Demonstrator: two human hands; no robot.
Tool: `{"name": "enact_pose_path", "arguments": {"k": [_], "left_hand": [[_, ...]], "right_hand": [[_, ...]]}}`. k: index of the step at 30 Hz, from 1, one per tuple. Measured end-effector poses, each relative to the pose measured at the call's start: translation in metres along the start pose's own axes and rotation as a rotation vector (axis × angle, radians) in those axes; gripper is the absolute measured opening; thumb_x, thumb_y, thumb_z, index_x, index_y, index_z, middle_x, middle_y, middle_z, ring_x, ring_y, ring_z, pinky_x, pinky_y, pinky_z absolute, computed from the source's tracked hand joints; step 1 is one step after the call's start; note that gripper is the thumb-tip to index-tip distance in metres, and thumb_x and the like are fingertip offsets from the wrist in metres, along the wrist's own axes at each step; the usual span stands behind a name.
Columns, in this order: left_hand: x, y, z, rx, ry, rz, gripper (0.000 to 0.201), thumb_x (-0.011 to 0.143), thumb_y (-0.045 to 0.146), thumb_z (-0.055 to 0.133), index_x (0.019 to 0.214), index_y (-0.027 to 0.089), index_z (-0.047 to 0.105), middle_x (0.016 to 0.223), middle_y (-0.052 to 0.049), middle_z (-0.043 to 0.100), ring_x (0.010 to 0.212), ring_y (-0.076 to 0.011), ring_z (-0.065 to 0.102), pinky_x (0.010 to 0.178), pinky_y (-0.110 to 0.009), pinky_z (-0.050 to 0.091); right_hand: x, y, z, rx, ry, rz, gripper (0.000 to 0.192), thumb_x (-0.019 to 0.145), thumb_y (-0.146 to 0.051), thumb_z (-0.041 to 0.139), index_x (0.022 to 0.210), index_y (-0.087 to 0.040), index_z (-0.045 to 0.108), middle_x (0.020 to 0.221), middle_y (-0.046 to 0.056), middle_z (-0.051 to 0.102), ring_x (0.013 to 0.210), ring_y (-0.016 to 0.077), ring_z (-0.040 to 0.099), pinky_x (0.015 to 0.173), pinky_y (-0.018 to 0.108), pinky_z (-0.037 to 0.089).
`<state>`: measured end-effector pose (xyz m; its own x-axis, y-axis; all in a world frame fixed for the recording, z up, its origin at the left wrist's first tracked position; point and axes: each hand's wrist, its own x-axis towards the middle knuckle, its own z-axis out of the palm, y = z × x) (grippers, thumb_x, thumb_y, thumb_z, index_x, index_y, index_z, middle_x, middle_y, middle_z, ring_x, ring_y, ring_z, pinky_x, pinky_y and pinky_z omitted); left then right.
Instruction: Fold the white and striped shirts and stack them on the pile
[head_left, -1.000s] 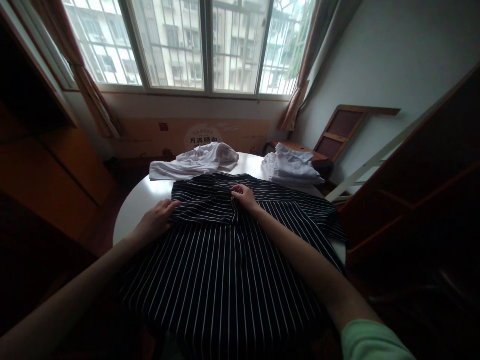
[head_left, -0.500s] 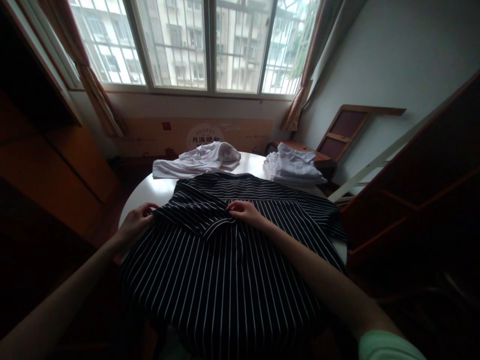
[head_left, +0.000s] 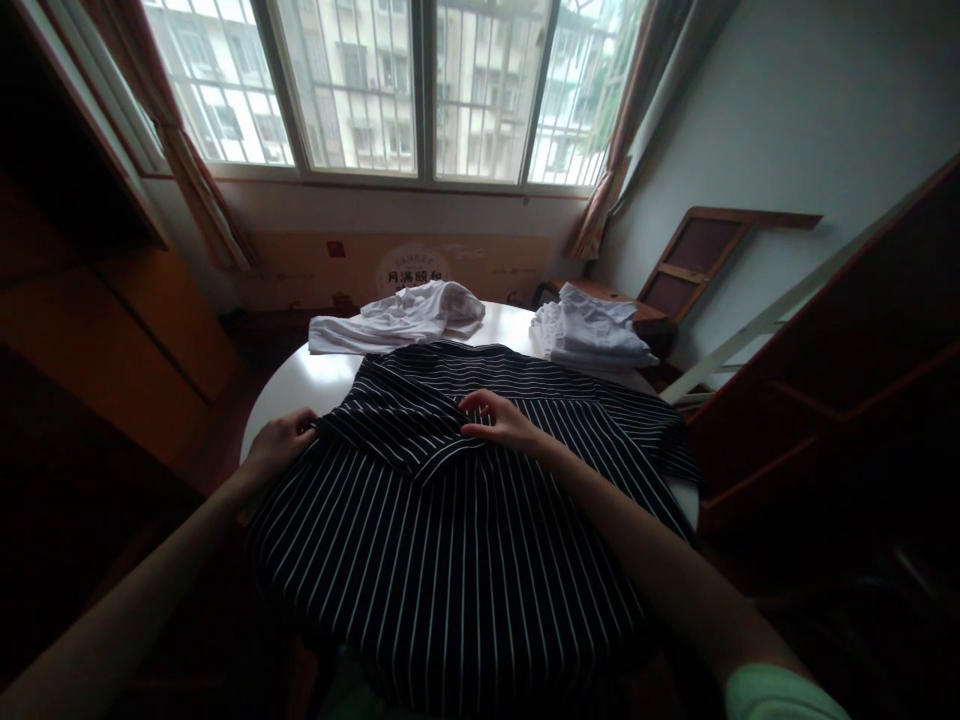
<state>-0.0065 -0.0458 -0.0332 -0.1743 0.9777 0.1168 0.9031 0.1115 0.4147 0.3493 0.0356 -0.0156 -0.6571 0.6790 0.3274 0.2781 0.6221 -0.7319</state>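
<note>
Across the round white table (head_left: pixel 281 395), beneath a barred window (head_left: pixel 360 90), a black shirt with white stripes (head_left: pixel 480 560) lies spread, its horizontally striped yoke toward the far side and its body draping over the near edge. One sleeve (head_left: pixel 397 420) is folded inward over the upper left of the back, its end slanting near the middle; the other sleeve (head_left: pixel 649 430) reaches out toward the right rim.

At the left edge of the folded part, the left hand (head_left: pixel 281 440) pinches the cloth between thumb and fingers. Over the middle of the back, the right hand (head_left: pixel 502 422) has thumb and forefinger parted, with stripes showing between them, and its fingertips appear to rest lightly on the folded sleeve, though the dim light makes contact hard to judge. Beyond the shirt, a rumpled white garment (head_left: pixel 420 310) lies left of a folded white stack (head_left: pixel 592 335).
</note>
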Motion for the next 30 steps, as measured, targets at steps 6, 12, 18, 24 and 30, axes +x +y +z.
{"name": "enact_pose_path", "arguments": {"k": [6, 12, 18, 24, 30], "left_hand": [[-0.002, 0.000, -0.004, -0.098, -0.024, 0.015, 0.036, 0.070, 0.049, 0.039, 0.077, 0.019, 0.059, 0.076, -0.001, 0.066, 0.073, -0.0187, 0.059, 0.060, -0.023, 0.040], [-0.003, 0.001, -0.005, -0.118, -0.016, 0.002, 0.035, 0.072, 0.047, 0.038, 0.078, 0.019, 0.058, 0.076, -0.001, 0.065, 0.074, -0.0192, 0.059, 0.062, -0.024, 0.042], [0.004, 0.000, -0.005, -0.082, 0.005, -0.061, 0.030, 0.072, 0.039, 0.036, 0.081, 0.020, 0.057, 0.078, -0.003, 0.064, 0.079, -0.0214, 0.059, 0.065, -0.026, 0.042], [0.005, -0.002, -0.003, -0.130, 0.012, -0.045, 0.030, 0.072, 0.040, 0.036, 0.079, 0.020, 0.056, 0.081, -0.005, 0.064, 0.080, -0.0215, 0.059, 0.065, -0.026, 0.042], [0.005, -0.004, -0.004, -0.108, 0.019, -0.042, 0.031, 0.071, 0.040, 0.038, 0.079, 0.018, 0.059, 0.077, -0.004, 0.065, 0.076, -0.0210, 0.059, 0.062, -0.024, 0.041]], "right_hand": [[-0.004, -0.019, 0.013, -0.248, -0.216, -0.345, 0.046, 0.067, -0.029, 0.067, 0.109, -0.020, 0.053, 0.114, 0.008, 0.052, 0.106, 0.0192, 0.045, 0.090, 0.037, 0.038], [-0.006, -0.023, 0.025, -0.390, -0.175, -0.419, 0.022, 0.069, -0.013, 0.053, 0.090, -0.018, 0.056, 0.099, 0.006, 0.057, 0.096, 0.0177, 0.049, 0.083, 0.034, 0.041], [-0.008, -0.023, 0.022, -0.511, 0.086, -0.318, 0.009, 0.065, -0.012, 0.046, 0.067, -0.020, 0.051, 0.068, 0.004, 0.053, 0.070, 0.0173, 0.047, 0.065, 0.031, 0.040], [-0.009, -0.021, 0.014, -0.494, 0.021, -0.308, 0.011, 0.080, -0.028, 0.048, 0.084, -0.019, 0.053, 0.081, 0.006, 0.056, 0.077, 0.0169, 0.049, 0.071, 0.030, 0.039], [-0.028, 0.000, -0.030, -0.587, 0.110, -0.012, 0.016, 0.083, -0.029, 0.045, 0.080, -0.017, 0.056, 0.079, 0.006, 0.059, 0.072, 0.0156, 0.052, 0.067, 0.027, 0.038]]}}
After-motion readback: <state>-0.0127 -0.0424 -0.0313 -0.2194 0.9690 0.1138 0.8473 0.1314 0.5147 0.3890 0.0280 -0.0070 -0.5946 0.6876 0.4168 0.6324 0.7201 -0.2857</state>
